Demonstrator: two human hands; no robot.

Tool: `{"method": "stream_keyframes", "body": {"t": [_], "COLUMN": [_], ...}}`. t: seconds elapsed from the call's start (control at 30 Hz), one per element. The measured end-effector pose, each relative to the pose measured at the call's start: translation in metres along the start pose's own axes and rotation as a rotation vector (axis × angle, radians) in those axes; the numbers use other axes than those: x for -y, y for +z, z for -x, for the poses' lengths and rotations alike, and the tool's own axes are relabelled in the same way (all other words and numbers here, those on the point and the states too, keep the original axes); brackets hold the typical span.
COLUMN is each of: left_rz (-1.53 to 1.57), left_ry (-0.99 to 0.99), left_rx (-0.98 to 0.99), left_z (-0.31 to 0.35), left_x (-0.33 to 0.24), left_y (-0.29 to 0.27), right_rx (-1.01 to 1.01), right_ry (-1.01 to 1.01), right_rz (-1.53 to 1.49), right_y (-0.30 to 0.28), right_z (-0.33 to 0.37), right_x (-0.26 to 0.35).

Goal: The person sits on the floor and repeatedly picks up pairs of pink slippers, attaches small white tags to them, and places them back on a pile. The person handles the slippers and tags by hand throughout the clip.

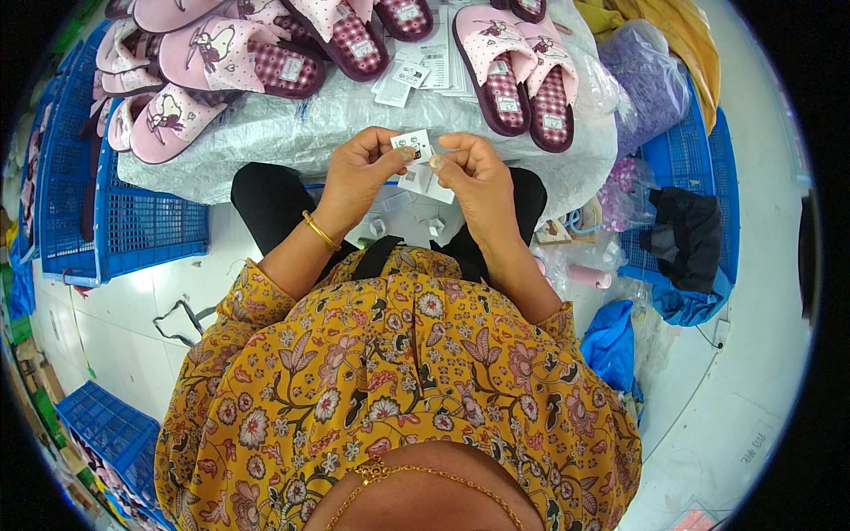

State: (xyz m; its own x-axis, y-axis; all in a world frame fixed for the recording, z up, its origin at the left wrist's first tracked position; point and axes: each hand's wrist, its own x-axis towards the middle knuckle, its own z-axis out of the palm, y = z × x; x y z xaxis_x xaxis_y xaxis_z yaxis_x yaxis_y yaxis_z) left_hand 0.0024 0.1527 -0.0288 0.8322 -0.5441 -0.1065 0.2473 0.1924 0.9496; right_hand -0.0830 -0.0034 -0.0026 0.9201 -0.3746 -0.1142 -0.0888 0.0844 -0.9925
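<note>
My left hand [365, 170] pinches a small white paper tag [413, 142] with dark print between thumb and fingers. Close beside it, my right hand [478, 180] has its fingers curled and its thumb at the tag's right side. Another white card part [428, 184] hangs below the thumbs; whether it is joined to the upper tag I cannot tell. Beyond my hands, a pair of pink slippers [505, 66] with checked maroon insoles lies on the plastic-covered table [310, 133]. More pink slippers [217, 55] are heaped at the left, near a stack of loose tags [410, 74].
Blue plastic crates [150, 221] stand at the left, with another blue crate [106, 434] lower down. To the right are a purple bundle in clear plastic [646, 75], a blue crate [722, 177] with dark cloth [686, 234] over it, and a blue bag [609, 345].
</note>
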Motion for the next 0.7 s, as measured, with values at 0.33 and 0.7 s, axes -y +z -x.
{"method": "stream_keyframes", "body": {"t": [0.33,0.7], "left_rz": [-0.112,-0.25], "left_ry": [0.058,0.001], "left_rx": [0.011,0.223], "left_z": [0.005,0.005], "left_x": [0.0,-0.019], "left_y": [0.004,-0.011], "right_rx": [0.005,0.118], "right_ry": [0.044,0.059], "right_rz": [0.063,0.039], "right_y": [-0.001,-0.005], "right_z": [0.001,0.005], "right_x": [0.001,-0.002]}}
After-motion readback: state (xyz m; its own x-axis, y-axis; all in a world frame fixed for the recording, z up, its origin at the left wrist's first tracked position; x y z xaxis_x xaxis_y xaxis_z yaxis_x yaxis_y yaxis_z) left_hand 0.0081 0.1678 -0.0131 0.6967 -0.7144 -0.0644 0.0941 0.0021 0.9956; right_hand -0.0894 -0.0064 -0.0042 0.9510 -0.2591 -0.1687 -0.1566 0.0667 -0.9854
